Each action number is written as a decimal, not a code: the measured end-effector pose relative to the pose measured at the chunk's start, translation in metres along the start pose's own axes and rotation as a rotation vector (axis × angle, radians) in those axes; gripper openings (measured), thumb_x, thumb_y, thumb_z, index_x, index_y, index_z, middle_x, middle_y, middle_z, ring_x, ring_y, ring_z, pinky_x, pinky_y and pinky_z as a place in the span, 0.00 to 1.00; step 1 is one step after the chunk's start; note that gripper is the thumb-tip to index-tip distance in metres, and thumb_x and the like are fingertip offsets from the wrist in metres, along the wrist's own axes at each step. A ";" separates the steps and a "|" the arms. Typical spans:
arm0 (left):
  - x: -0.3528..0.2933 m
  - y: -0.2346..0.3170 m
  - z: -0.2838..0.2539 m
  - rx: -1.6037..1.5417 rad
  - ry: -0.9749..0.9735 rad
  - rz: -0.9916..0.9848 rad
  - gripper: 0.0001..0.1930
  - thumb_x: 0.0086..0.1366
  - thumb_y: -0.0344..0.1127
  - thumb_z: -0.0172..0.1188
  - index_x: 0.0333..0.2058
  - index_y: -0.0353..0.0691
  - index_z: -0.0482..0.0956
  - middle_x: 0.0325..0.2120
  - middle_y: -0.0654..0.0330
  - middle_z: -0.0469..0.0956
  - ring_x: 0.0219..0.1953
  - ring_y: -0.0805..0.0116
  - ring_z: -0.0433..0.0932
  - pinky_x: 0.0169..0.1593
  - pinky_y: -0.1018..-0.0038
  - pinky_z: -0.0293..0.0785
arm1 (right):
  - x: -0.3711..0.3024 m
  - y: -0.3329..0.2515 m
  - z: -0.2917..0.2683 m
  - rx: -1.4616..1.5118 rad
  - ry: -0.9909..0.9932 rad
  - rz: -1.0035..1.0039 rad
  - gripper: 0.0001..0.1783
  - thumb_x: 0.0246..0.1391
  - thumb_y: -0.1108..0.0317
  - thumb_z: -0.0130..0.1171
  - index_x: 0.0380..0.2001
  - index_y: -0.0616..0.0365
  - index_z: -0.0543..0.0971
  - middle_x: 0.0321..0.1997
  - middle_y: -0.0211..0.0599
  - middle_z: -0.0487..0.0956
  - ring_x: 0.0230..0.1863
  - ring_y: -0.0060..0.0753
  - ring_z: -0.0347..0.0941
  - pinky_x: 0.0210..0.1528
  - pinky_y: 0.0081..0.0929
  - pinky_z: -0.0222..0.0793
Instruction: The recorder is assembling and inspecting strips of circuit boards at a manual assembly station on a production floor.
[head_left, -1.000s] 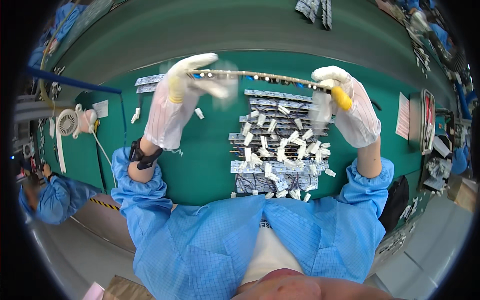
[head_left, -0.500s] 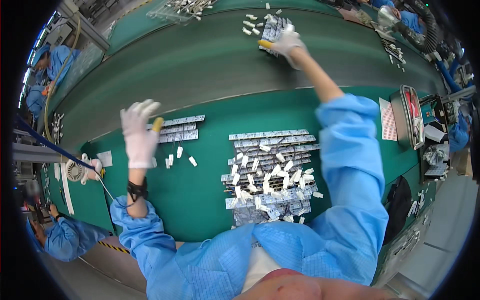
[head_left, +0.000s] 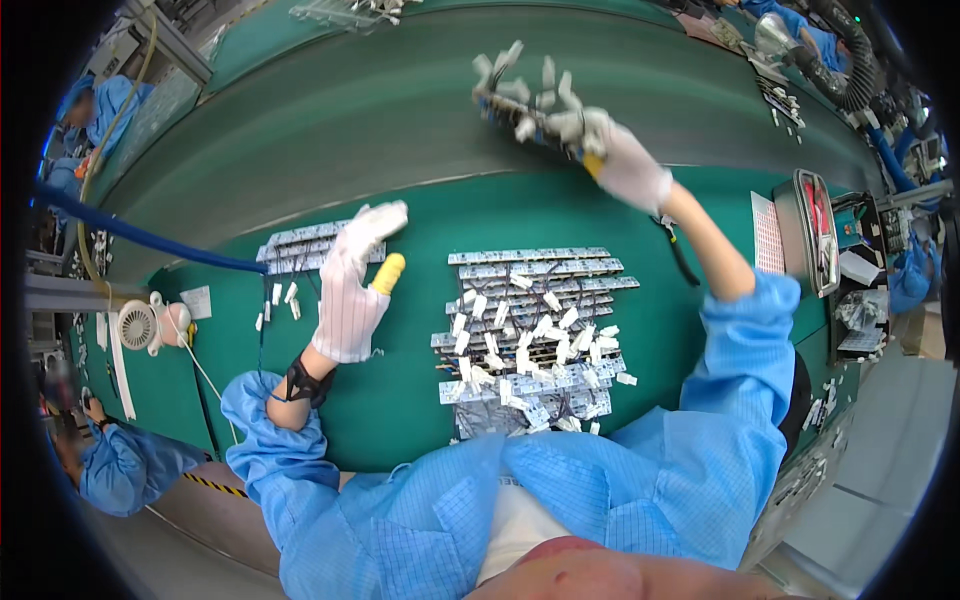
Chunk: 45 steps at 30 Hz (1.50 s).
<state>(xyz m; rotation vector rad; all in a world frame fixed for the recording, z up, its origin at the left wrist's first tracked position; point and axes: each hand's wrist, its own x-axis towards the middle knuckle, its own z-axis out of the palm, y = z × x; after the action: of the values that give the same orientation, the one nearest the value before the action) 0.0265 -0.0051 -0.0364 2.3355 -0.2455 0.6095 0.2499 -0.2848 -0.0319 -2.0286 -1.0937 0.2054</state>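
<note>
My right hand (head_left: 630, 172), in a white glove with a yellow finger cover, grips a bundle of circuit board strips (head_left: 530, 125). The bundle is tilted above the belt, and white connectors stick up from it, blurred by motion. Over the green mat (head_left: 400, 415) hovers my left hand (head_left: 352, 300), gloved as well, with its yellow-covered thumb apart from the fingers and nothing in it. Beside that hand lies a small group of board strips (head_left: 300, 240) with connectors on dark wires. A larger pile of board strips (head_left: 535, 268), strewn with white connectors, sits in front of me.
A dark green belt (head_left: 330, 130) runs across beyond the mat. Hand cutters (head_left: 683, 255) lie near my right forearm. To the right are a printed sheet (head_left: 766, 225) and a metal tray (head_left: 808, 235) of tools. A small fan (head_left: 140, 327) stands left; co-workers sit further off.
My right hand has lifted the bundle off the belt and brought it nearer, tilting it. My left hand has shifted right, uncovering more of the small strip group. The hand cutters have come into view.
</note>
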 end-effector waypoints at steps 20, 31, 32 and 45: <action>0.010 0.017 0.019 -0.122 -0.054 0.022 0.27 0.64 0.49 0.56 0.55 0.38 0.69 0.55 0.50 0.69 0.59 0.53 0.66 0.62 0.63 0.60 | -0.055 -0.028 -0.001 0.230 0.153 0.240 0.22 0.43 0.71 0.66 0.43 0.61 0.71 0.44 0.45 0.76 0.48 0.42 0.75 0.50 0.31 0.72; -0.011 0.043 -0.016 -0.966 -0.149 -0.206 0.35 0.54 0.36 0.68 0.58 0.30 0.63 0.47 0.49 0.75 0.51 0.61 0.74 0.54 0.68 0.70 | -0.082 -0.101 0.009 0.965 0.124 0.213 0.29 0.45 0.56 0.68 0.42 0.65 0.69 0.39 0.38 0.72 0.29 0.28 0.79 0.30 0.20 0.77; -0.011 0.044 -0.013 -0.928 -0.078 -0.222 0.33 0.54 0.36 0.68 0.56 0.30 0.65 0.47 0.50 0.75 0.50 0.63 0.75 0.52 0.70 0.71 | -0.079 -0.098 0.008 0.730 0.124 0.308 0.30 0.44 0.56 0.69 0.44 0.65 0.69 0.36 0.38 0.73 0.25 0.26 0.77 0.27 0.18 0.76; 0.001 0.035 -0.028 -0.621 -0.100 -0.353 0.30 0.62 0.52 0.58 0.51 0.28 0.71 0.34 0.53 0.82 0.37 0.69 0.82 0.40 0.81 0.73 | -0.084 -0.100 0.001 0.055 0.056 0.084 0.34 0.43 0.54 0.70 0.46 0.67 0.70 0.37 0.41 0.76 0.30 0.24 0.76 0.23 0.15 0.75</action>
<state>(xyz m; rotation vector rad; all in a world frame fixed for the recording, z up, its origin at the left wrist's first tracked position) 0.0052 -0.0119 0.0023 1.7471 -0.0493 0.1987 0.1345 -0.3180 0.0210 -2.0207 -0.9597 0.2178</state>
